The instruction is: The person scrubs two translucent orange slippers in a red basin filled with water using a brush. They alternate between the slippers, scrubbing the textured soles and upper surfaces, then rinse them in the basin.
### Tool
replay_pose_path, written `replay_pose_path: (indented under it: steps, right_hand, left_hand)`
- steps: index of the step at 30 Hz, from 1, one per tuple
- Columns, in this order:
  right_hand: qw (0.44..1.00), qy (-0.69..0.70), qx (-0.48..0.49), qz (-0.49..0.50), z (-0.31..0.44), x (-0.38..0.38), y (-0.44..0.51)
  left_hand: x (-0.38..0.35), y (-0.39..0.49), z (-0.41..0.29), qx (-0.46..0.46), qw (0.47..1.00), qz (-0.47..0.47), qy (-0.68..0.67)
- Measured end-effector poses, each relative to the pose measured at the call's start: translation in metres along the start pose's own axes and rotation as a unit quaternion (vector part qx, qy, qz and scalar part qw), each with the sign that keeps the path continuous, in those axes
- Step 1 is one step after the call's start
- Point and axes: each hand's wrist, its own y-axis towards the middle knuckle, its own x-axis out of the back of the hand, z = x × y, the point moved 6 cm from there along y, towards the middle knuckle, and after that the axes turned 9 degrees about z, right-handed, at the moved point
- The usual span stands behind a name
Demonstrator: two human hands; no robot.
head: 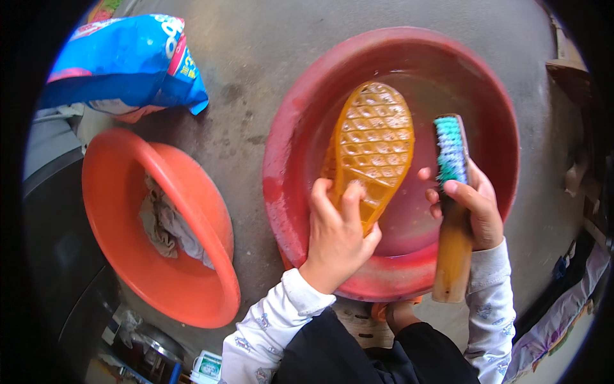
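Note:
My left hand (338, 225) grips an amber plastic slipper (376, 132) by its narrow end, its wet, diamond-patterned sole turned up towards me. In my right hand (475, 206) is a wooden-handled scrubbing brush (453, 240). Its green, white and bluish bristles (450, 149) face left, towards the slipper but apart from it. Both are held over a large red plastic basin (288, 192) with some cloudy water (407, 225) in the bottom. Part of something amber shows behind the sole's left edge; whether it is the slipper's upper or a second slipper I cannot tell.
An orange plastic basin (115, 230) with crumpled cloths (165, 221) stands tilted at the left. Behind it lies a blue printed plastic bag (129, 62). A dark container (57, 216) borders the left side. Grey concrete floor (240, 57) surrounds the basins; an orange-shod foot (403, 314) is below.

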Motion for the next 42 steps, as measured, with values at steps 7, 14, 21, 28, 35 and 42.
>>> replay_pose_path:
  steps: [7,14,21,28,35,42]
  right_hand:
    - [0.992,0.111,-0.016,0.056,-0.007,-0.005,0.004]
    - [0.993,0.116,0.024,-0.018,-0.009,0.022,-0.018]
    - [0.984,0.113,0.116,-0.073,-0.001,0.040,-0.065]
    - [0.976,0.087,0.167,-0.109,-0.003,0.058,-0.104]
    - [0.974,0.117,0.170,-0.098,-0.004,0.064,-0.082]
    - [0.973,0.001,0.197,-0.121,0.011,0.085,-0.092]
  left_hand:
    - [0.005,-0.005,0.008,0.027,0.999,-0.013,-0.015]
    - [0.007,-0.007,0.006,0.040,0.999,-0.036,-0.007]
    - [-0.009,0.005,-0.045,-0.215,0.972,0.023,0.093]
    - [-0.084,0.036,-0.078,-0.093,0.907,0.209,0.354]
    - [-0.126,0.032,-0.058,-0.072,0.880,0.263,0.389]
    - [-0.099,0.037,-0.059,-0.156,0.930,0.235,0.236]
